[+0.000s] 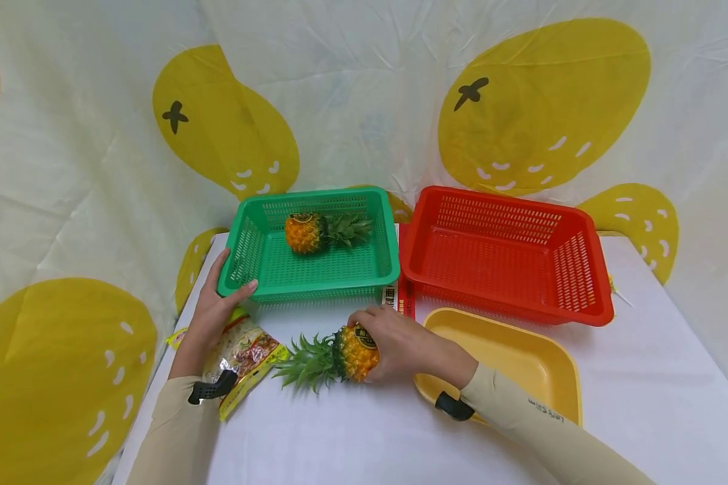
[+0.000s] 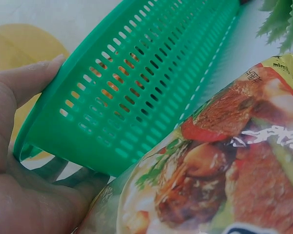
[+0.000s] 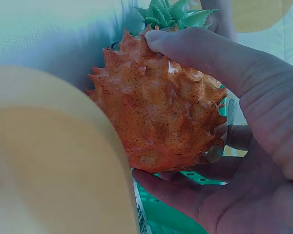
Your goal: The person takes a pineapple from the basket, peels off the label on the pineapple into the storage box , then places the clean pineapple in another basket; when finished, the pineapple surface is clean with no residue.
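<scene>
Presently left hand (image 1: 214,311) grips the green basket (image 1: 346,273) corner; right hand (image 1: 394,343) clasps a pineapple (image 1: 353,353).

A table (image 1: 643,404) fills the lower frame. At centre, toward the back, two baskets stand side by side, touching: the left basket (image 1: 315,279) holds a pineapple (image 1: 321,232) lying on its side, and the right basket (image 1: 582,310) sits just right of it. Below the right basket, at lower right of centre, lies a tray (image 1: 558,357). Left of the tray, a second pineapple (image 1: 334,357) lies on the table under the right hand (image 1: 400,343). Further left lies a snack packet (image 1: 245,357), just below the left basket's near corner, which the left hand (image 1: 212,310) grips.
</scene>
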Motion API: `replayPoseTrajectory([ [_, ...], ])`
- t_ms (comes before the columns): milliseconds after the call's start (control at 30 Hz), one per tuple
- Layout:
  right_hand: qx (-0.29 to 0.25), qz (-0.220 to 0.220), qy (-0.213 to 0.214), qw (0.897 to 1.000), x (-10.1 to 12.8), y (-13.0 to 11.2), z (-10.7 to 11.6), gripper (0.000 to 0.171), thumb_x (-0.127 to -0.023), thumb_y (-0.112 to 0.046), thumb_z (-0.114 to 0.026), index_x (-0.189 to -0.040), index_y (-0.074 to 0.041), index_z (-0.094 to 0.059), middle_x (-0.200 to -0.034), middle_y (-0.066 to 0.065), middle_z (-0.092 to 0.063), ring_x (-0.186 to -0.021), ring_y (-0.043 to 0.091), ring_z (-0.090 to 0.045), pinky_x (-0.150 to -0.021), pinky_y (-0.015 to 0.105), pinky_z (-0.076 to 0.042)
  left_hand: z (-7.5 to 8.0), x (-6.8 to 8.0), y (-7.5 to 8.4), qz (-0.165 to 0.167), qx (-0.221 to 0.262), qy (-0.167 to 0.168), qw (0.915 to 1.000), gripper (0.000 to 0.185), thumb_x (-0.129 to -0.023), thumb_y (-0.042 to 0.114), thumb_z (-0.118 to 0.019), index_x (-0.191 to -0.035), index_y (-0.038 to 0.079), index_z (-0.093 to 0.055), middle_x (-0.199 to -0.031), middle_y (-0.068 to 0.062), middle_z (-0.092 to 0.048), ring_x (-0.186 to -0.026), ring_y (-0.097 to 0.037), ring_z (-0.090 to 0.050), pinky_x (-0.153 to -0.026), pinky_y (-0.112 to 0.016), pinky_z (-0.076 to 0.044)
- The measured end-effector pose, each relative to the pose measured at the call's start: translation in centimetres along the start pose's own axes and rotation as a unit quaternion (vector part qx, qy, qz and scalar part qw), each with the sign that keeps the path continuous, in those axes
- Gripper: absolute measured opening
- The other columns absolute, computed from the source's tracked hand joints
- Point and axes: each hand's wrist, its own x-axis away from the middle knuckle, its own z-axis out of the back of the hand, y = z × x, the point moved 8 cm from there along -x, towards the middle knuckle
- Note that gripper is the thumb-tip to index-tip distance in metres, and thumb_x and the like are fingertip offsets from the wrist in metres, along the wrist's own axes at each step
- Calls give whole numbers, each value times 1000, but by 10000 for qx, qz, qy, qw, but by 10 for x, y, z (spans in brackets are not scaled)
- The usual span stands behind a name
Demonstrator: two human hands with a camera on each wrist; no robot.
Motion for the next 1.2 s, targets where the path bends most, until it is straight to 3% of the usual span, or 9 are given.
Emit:
replayPoseTrajectory([
  [200, -81, -76, -41, 9999, 2, 2, -3, 79, -73, -32, -98, -139, -13, -58, -133, 9, -60, -117, 25, -55, -89, 41, -57, 0, 0, -1, 46, -74, -40, 10000, 101, -98, 39, -77, -170, 43, -5, -175, -7, -9, -153, -38, -23, -120, -62, -26],
  [333, -120, -142, -96, 9998, 3, 4, -5, 81, -71, -32, -99, -139, -14, -58, -133, 8, -60, -117, 25, -55, -88, 41, -57, 0, 2, 2, -1, -388, -49, 9992, 102, -98, 42, -77, -170, 41, -5, -175, -9, -9, -155, -39, -19, -119, -65, -25],
  [467, -151, -195, -147, 9996, 3, 5, -6, 84, -70, -32, -100, -140, -14, -57, -133, 7, -60, -117, 25, -55, -88, 42, -57, 4, 10, 14, -428, -886, 409, 9943, 102, -95, 42, -80, -171, 31, -14, -172, -15, -21, -151, -43, -29, -115, -67, -32],
  [533, -172, -199, -163, 9995, 2, 6, -6, 85, -70, -33, -101, -141, -14, -57, -133, 8, -60, -117, 25, -55, -89, 42, -57, 9, 16, 25, -831, -1243, 842, 9852, 101, -92, 40, -84, -171, 25, -21, -168, -17, -28, -146, -45, -36, -111, -68, -37],
  [667, -178, -220, -176, 9994, 2, 6, -6, 86, -69, -34, -101, -140, -14, -57, -134, 7, -60, -118, 26, -54, -89, 43, -57, 15, 32, 56, -1821, -1848, 1698, 9507, 94, -86, 33, -90, -163, 15, -41, -159, -16, -43, -139, -43, -45, -107, -66, -41],
  [767, -152, -261, -185, 9994, 3, 8, -5, 87, -69, -36, -102, -141, -14, -57, -135, 8, -60, -120, 27, -54, -89, 43, -57, 14, 44, 79, -2473, -2067, 2000, 9253, 82, -83, 27, -92, -154, 11, -55, -151, -15, -53, -134, -37, -48, -105, -60, -43],
  [867, -155, -287, -179, 9993, 4, 9, -6, 88, -69, -37, -101, -141, -15, -57, -136, 8, -60, -121, 28, -54, -89, 44, -57, 8, 55, 100, -2996, -2125, 2075, 9067, 70, -82, 22, -93, -144, 7, -64, -140, -13, -60, -127, -33, -53, -101, -46, -45],
  [1033, -217, -295, -176, 9992, 4, 10, -7, 91, -68, -37, -102, -143, -14, -56, -137, 8, -60, -122, 27, -54, -91, 44, -57, -11, 73, 123, -3596, -1920, 1851, 8942, 55, -81, 14, -92, -132, 5, -72, -127, -12, -67, -112, -31, -60, -95, -30, -44],
  [1200, -244, -351, -161, 9990, 3, 11, -6, 96, -68, -38, -102, -146, -10, -53, -137, 10, -60, -121, 29, -54, -93, 45, -56, -39, 83, 130, -3709, -2130, 1344, 8939, 50, -83, 12, -92, -129, 6, -73, -125, -11, -67, -111, -31, -62, -93, -42, -49],
])
